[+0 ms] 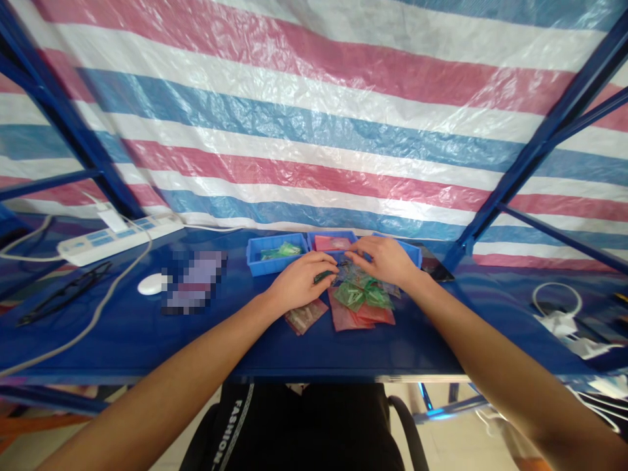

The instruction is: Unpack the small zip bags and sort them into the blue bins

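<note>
My left hand is curled at the left of a pile of small plastic bags, with a dark green bag between its thumb and fingers. Beneath that hand lie brownish-red bags. My right hand reaches over the back of the pile, fingers bent and close together; what its fingertips hold, if anything, is hidden. Between the hands are green bags, clear bags, and red bags at the front. Behind stand a blue bin with green bags, a blue bin with red bags, and a third bin partly covered by my right hand.
On the blue table, a white power strip, cable, black glasses, white round case and blurred-out flat object lie left. Right are a dark flat device and white charger. Striped sheeting hangs behind.
</note>
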`<action>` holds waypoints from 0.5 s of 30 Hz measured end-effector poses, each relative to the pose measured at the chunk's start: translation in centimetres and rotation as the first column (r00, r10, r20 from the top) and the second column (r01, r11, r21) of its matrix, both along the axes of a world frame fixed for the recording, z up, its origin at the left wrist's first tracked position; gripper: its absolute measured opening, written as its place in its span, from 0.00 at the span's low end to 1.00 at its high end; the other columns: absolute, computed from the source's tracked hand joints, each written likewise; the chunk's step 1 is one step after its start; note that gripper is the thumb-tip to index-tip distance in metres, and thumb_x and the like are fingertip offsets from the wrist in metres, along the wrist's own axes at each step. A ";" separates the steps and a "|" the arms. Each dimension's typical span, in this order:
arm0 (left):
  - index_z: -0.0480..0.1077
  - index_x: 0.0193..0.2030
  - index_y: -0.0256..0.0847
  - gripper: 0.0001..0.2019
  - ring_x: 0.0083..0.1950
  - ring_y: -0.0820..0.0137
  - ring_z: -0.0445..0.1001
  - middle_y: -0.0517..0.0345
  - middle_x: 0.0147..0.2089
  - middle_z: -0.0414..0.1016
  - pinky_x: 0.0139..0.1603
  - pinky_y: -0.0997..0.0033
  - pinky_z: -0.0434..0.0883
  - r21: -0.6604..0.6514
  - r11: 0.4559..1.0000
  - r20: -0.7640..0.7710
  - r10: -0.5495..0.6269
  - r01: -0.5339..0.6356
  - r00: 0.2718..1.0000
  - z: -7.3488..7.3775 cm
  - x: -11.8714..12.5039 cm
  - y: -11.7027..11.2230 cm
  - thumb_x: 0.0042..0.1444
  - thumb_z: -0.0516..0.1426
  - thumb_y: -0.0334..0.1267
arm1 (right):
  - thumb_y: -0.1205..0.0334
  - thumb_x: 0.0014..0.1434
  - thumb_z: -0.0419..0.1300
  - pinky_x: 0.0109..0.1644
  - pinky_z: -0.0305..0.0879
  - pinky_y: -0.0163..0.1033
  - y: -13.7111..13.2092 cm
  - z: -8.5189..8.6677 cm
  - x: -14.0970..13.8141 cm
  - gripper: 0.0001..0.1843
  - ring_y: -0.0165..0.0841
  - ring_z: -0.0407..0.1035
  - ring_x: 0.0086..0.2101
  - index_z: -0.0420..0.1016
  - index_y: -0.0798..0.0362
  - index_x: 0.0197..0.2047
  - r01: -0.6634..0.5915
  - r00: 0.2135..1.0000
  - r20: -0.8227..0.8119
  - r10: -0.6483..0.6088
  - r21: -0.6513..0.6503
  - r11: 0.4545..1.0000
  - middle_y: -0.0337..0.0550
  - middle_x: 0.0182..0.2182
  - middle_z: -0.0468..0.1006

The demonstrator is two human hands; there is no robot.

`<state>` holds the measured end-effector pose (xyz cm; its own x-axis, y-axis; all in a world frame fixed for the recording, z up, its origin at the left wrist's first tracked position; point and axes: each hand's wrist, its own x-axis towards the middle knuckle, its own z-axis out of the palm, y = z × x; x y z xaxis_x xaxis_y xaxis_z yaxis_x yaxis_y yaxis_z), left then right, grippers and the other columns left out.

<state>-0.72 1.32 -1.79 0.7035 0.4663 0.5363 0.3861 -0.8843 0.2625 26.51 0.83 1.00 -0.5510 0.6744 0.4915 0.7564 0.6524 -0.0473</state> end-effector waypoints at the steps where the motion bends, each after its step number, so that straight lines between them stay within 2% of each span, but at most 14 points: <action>1: 0.81 0.54 0.44 0.11 0.61 0.60 0.78 0.51 0.60 0.80 0.67 0.58 0.73 -0.005 1.000 -0.004 0.000 0.000 1.000 -0.2 0.0 0.1 0.70 0.58 0.35 | 0.47 0.76 0.55 0.46 0.66 0.42 -0.2 -0.1 0.4 0.20 0.40 0.77 0.39 0.82 0.51 0.49 -0.001 1.000 0.024 0.001 -0.017 1.000 0.47 0.37 0.83; 4: 0.80 0.56 0.43 0.13 0.63 0.60 0.78 0.50 0.62 0.79 0.68 0.57 0.73 -0.017 1.000 -0.024 0.000 0.000 1.000 -0.5 0.0 0.3 0.70 0.58 0.34 | 0.39 0.71 0.60 0.45 0.66 0.42 -0.6 -0.2 1.0 0.23 0.42 0.78 0.41 0.82 0.51 0.46 -0.024 0.996 0.088 0.029 -0.059 0.998 0.49 0.39 0.84; 6: 0.80 0.56 0.43 0.13 0.62 0.60 0.78 0.49 0.61 0.80 0.68 0.56 0.73 -0.027 1.000 -0.029 0.001 -0.002 1.000 -0.5 0.0 0.3 0.69 0.58 0.33 | 0.39 0.67 0.65 0.47 0.67 0.43 -0.6 -0.3 0.9 0.22 0.44 0.78 0.45 0.83 0.50 0.47 -0.034 0.992 0.122 0.044 -0.082 0.996 0.50 0.42 0.85; 9: 0.80 0.54 0.42 0.12 0.59 0.60 0.79 0.49 0.58 0.80 0.67 0.57 0.74 -0.045 0.999 -0.034 0.001 -0.003 0.999 0.0 0.1 0.1 0.69 0.57 0.33 | 0.46 0.67 0.67 0.49 0.68 0.43 -0.8 -0.3 0.4 0.16 0.44 0.79 0.47 0.82 0.48 0.50 -0.023 0.986 0.159 0.042 -0.120 0.993 0.49 0.44 0.86; 12: 0.79 0.53 0.42 0.11 0.58 0.60 0.79 0.49 0.55 0.81 0.65 0.58 0.74 -0.055 0.998 -0.036 0.005 -0.007 0.999 0.3 0.1 -0.2 0.69 0.57 0.33 | 0.56 0.69 0.63 0.49 0.69 0.42 -0.9 -0.3 0.1 0.10 0.43 0.80 0.46 0.82 0.48 0.51 -0.012 0.983 0.180 0.039 -0.145 0.989 0.47 0.44 0.86; 15: 0.79 0.54 0.43 0.12 0.58 0.60 0.79 0.49 0.55 0.81 0.65 0.58 0.74 -0.067 0.998 -0.037 0.016 -0.019 0.999 0.4 0.1 -0.3 0.70 0.57 0.34 | 0.63 0.69 0.61 0.51 0.69 0.42 -1.0 -0.2 0.0 0.12 0.43 0.79 0.47 0.83 0.47 0.52 -0.022 0.988 0.148 0.044 -0.147 0.989 0.47 0.46 0.86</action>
